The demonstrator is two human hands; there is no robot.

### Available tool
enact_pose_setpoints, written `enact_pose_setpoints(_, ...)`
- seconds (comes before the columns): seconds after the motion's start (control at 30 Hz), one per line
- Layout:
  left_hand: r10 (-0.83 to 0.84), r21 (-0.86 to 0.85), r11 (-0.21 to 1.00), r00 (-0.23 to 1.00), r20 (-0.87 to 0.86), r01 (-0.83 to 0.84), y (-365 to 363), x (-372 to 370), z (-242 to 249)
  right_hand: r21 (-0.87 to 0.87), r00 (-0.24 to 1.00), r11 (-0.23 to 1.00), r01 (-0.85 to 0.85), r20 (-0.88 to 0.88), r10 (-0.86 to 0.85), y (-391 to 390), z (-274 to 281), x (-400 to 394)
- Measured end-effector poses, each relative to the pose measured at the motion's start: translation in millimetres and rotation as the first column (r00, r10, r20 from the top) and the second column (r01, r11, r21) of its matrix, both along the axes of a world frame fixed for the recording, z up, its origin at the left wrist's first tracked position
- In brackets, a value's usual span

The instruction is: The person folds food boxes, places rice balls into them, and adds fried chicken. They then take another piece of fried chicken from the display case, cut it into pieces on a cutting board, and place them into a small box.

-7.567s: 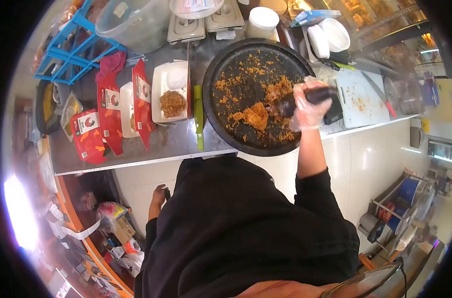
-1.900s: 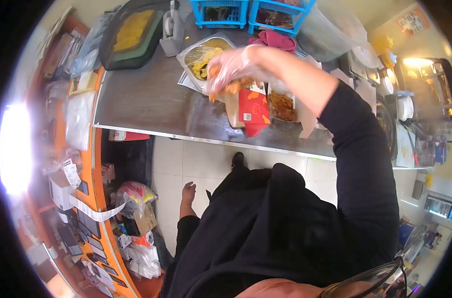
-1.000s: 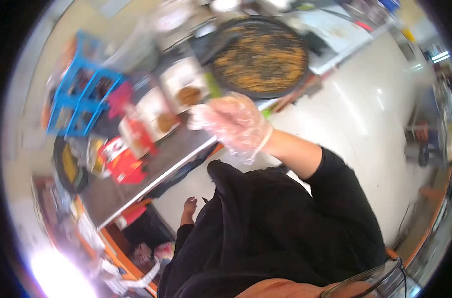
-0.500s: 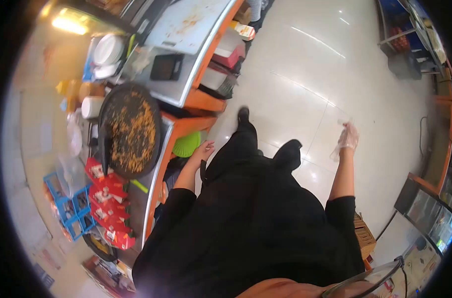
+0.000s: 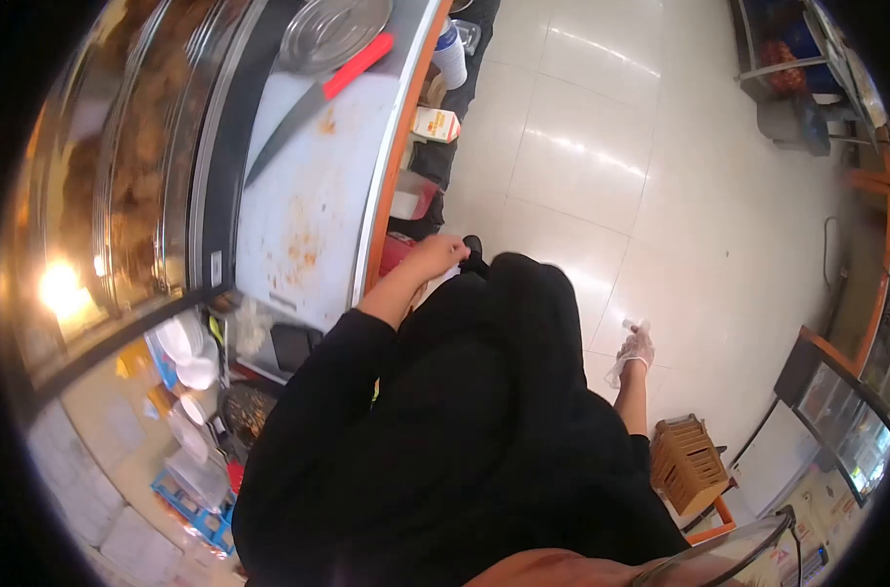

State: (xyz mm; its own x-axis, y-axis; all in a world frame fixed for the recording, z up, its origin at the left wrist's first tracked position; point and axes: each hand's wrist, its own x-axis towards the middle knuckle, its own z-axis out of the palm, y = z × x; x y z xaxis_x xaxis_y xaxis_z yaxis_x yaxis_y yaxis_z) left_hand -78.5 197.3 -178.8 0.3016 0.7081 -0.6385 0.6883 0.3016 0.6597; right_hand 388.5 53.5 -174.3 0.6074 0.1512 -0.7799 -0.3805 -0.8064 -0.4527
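My left hand [image 5: 440,256] is bare and hangs beside the counter's front edge, over the shelf below. Its fingers are curled in, with nothing seen in them. My right hand [image 5: 636,350] wears a clear plastic glove and swings low over the tiled floor, away from any object. Its fingers are loosely bent and partly apart, and it holds nothing. Closest to my left arm is a white cutting board [image 5: 303,196] with orange-brown crumbs. A large knife [image 5: 313,101] with a red handle lies across its far end.
A round metal lid [image 5: 335,34] lies beyond the knife. Left of the board stands a lit glass display case [image 5: 122,186]. Under the counter are a small carton [image 5: 435,124] and stacked cups [image 5: 450,57]. A brown slatted basket [image 5: 688,465] stands at right on the floor [image 5: 582,196].
I have walked forward along the counter. The dark round pan has slid back behind my left arm, while the board, knife and display case have come closer. My left hand's fingers have curled in.
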Motion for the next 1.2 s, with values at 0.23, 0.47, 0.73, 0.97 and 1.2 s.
enact_pose_setpoints(0.23, 0.454, 0.254, 0.883, 0.853, -0.257, -0.394, 219, 0, -77, -0.024, 0.922, 0.924, -0.381, 0.063, 0.381, 188, -53, -5)
enact_pose_setpoints(0.47, 0.803, 0.415, 0.596, 0.526, -0.281, -0.688, 352, -18, -196, -0.047, 0.102, 0.112, -0.993, 0.183, 0.978, 457, -235, -98)
enact_pose_setpoints(0.73, 0.569, 0.314, 0.817, 0.594, -0.569, -0.483, 415, -57, -318, 0.319, -0.381, -0.414, -0.853, 0.162, 0.91, 611, -361, -342)
enact_pose_setpoints(0.97, 0.707, 0.088, 0.694, 0.654, -0.271, -0.714, 399, -108, -350, 0.353, -0.448, -0.531, -0.771, 0.293, 0.845, 614, -411, -442)
enact_pose_setpoints(1.2, 0.733, 0.232, 0.672, 0.589, -0.338, -0.703, 402, -99, -348, 0.336, -0.462, -0.568, -0.751, 0.348, 0.816, 609, -421, -461)
